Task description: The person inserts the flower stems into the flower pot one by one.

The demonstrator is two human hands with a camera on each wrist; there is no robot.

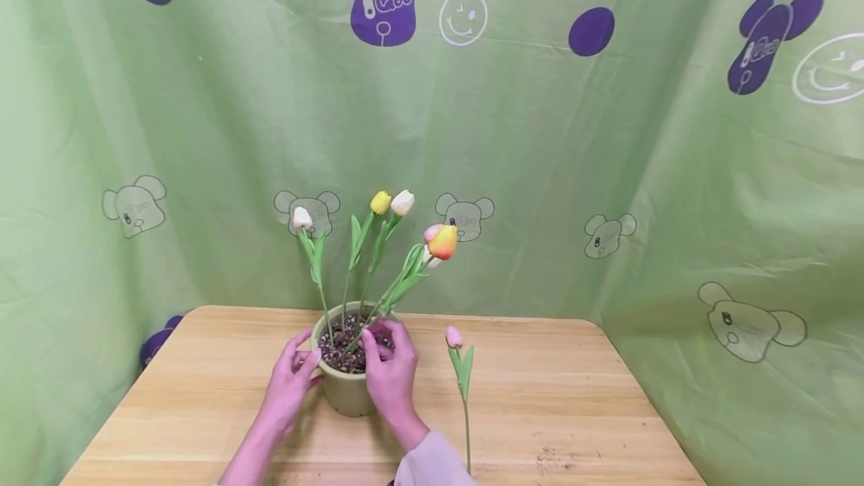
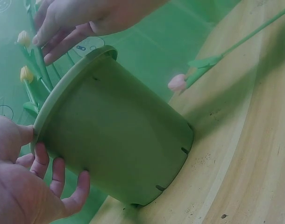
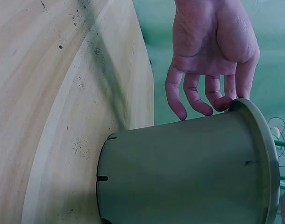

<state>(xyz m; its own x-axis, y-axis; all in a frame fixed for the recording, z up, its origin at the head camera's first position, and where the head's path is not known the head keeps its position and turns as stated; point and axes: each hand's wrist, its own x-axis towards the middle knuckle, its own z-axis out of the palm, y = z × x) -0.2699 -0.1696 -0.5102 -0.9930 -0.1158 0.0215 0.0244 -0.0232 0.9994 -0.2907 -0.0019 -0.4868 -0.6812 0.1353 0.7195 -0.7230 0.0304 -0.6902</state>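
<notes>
A green flowerpot (image 1: pixel 347 392) filled with dark, speckled soil (image 1: pixel 340 355) stands on the table. My left hand (image 1: pixel 292 377) grips its rim at the left, thumb over the edge and fingers against the outer wall, as the left wrist view shows. Over the soil on the right side, my right hand (image 1: pixel 393 370) pinches the stem of a leaning tulip between thumb and fingers. An orange tulip (image 1: pixel 442 242) leans right above this hand, overlapping a pink and a white bloom. Standing in the soil behind are a yellow tulip (image 1: pixel 381 202) and white tulips (image 1: pixel 403 202).
Right of the pot, a pink tulip (image 1: pixel 454 337) lies on the wooden table (image 1: pixel 540 381), its stem toward the front edge. Soil crumbs (image 1: pixel 553 460) dot the table at the front right. A green printed curtain (image 1: pixel 513 133) hangs behind and on both sides.
</notes>
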